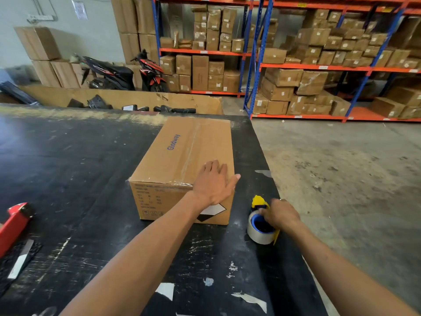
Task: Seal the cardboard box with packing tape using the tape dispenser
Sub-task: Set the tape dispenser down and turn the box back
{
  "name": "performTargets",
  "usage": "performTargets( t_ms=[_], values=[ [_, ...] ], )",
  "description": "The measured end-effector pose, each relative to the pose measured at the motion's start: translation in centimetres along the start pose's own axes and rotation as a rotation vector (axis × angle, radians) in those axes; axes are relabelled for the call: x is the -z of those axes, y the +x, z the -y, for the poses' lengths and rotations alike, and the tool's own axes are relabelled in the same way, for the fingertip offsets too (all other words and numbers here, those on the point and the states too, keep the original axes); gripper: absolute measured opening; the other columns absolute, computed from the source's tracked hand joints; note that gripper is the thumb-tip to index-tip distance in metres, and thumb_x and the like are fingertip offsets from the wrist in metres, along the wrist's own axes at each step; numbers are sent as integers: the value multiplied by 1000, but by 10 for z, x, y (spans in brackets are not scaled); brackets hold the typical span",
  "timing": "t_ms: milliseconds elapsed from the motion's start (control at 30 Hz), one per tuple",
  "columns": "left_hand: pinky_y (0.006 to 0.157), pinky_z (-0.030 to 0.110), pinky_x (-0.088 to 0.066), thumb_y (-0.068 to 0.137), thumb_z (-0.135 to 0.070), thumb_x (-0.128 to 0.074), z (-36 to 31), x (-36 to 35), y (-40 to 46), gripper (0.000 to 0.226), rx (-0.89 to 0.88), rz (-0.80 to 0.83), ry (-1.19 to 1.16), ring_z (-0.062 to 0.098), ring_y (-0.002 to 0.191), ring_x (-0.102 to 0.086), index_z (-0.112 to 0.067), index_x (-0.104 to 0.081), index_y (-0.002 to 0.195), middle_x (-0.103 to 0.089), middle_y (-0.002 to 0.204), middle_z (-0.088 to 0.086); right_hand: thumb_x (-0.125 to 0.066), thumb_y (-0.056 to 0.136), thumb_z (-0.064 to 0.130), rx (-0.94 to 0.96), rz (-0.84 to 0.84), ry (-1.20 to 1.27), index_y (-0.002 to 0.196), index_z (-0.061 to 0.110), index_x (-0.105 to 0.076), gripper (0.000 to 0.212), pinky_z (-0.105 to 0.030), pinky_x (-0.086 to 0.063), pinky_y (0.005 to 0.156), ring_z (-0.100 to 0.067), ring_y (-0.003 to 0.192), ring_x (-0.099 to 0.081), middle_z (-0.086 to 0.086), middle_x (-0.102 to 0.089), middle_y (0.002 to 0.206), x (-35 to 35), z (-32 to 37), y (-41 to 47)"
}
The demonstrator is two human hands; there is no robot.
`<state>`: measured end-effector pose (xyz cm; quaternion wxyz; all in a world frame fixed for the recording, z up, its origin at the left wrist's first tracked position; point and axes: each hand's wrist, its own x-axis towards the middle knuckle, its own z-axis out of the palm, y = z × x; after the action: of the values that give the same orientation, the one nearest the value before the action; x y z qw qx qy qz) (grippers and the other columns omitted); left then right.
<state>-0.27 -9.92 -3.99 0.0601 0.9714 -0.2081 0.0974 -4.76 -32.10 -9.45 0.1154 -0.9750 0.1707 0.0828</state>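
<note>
I see the cardboard box (184, 160) sitting closed on the black bench (68, 179), close to the bench's right edge and toward its far side, its length running away from me, with clear tape (191, 147) already laid along the top seam and folded over the near edge. My left hand (213, 183) lies flat on the near right corner of the box top, fingers held loosely together and the thumb splayed out over the right edge. My right hand (280, 215) rests on the tape dispenser (262, 222), which stands on the bench just beside the box's near right corner, right at the bench's right edge; the fingers are curled around its yellow and blue frame above the clear roll, though I cannot tell how firmly they grip. Near the left edge of the bench lies a red tool (13, 224), well apart from the box. Beyond the bench stand shelves of cartons (319, 53) and a parked scooter (127, 74)
</note>
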Motion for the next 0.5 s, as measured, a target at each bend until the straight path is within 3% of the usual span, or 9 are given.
performTargets(
  t_ms=[100,200,300,367,433,500],
  values=[
    [118,51,-17,100,-53,-13,5,9,-5,70,112,-107,39,37,139,-37,-7,-50,138,-46,147,21,-47,97,52,124,-73,217,144,8,-45,64,-41,-43,103,-35,131,-47,-21,-49,144,16,22,8],
    [119,62,-1,99,-60,-10,15,19,-12,80,394,-34,38,47,148,-13,-3,-37,147,-24,157,32,-39,99,57,266,-120,450,154,15,-33,69,-42,-29,117,-26,147,-30,-11,-35,158,34,52,10],
    [116,67,9,90,-76,-3,30,14,-28,99,462,59,-7,51,149,6,-2,-17,154,-4,161,34,-30,98,62,253,36,633,160,19,-12,77,-43,-19,121,-21,151,-17,-4,-19,165,41,91,8],
    [116,68,6,87,-81,-2,40,9,-38,104,416,63,6,50,149,1,-4,-17,155,-7,161,33,-25,93,69,163,229,754,160,19,-10,84,-45,-32,116,-26,144,-35,-3,-31,161,36,110,8],
    [116,68,2,86,-82,-3,52,10,-40,104,390,75,33,48,149,-4,-6,-19,155,-10,161,31,-27,96,66,89,354,944,149,14,-38,75,-45,-50,101,-24,119,-61,-6,-60,137,26,122,8],
    [117,67,1,85,-82,-4,70,14,-38,103,368,119,43,46,150,-5,-8,-20,155,-11,162,29,-32,101,55,57,389,1062,135,9,-51,60,-43,-57,91,-23,106,-68,-8,-69,119,20,133,6]
  ],
)
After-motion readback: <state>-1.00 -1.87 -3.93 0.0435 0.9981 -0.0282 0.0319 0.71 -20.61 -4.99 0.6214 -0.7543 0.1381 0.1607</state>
